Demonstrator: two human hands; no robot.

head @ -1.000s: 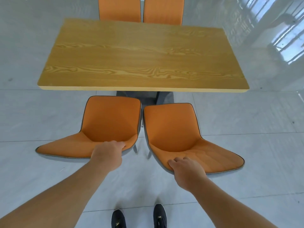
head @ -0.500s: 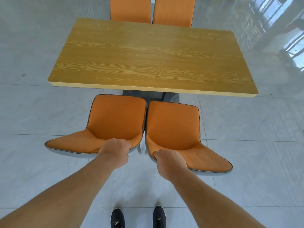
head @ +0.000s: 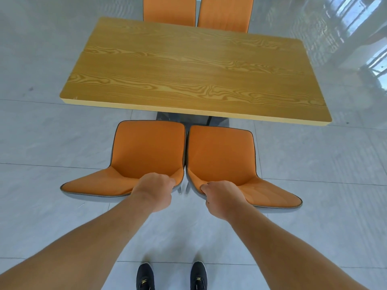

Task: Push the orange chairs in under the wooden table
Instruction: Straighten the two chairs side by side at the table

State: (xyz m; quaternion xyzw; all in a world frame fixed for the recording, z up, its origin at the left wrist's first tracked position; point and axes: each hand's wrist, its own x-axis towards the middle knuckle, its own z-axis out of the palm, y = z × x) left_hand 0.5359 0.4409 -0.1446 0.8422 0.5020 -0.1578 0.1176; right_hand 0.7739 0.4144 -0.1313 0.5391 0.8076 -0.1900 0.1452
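On the near side of the wooden table [head: 194,74], two orange chairs stand side by side, backs toward the person. The left hand [head: 154,192] is clenched over the top edge of the left chair [head: 146,151] back, near its inner corner; the right hand [head: 223,198] is clenched the same way on the right chair [head: 221,155]. Both forearms reach forward and slightly inward.

Compared with a second ago, the two chairs have swung closer together: the gap between their seats has narrowed until the inner edges run nearly parallel and just beside each other, and the right hand has shifted along its chair back toward the inner corner. The front edges of both seats sit just short of the table's near edge, none of the seat yet under the top, much as before.

Across the table, the backs of two more orange chairs [head: 196,11] show above the far edge. Black shoes [head: 171,277] stand on the pale grey tiled floor [head: 52,143] below the arms.
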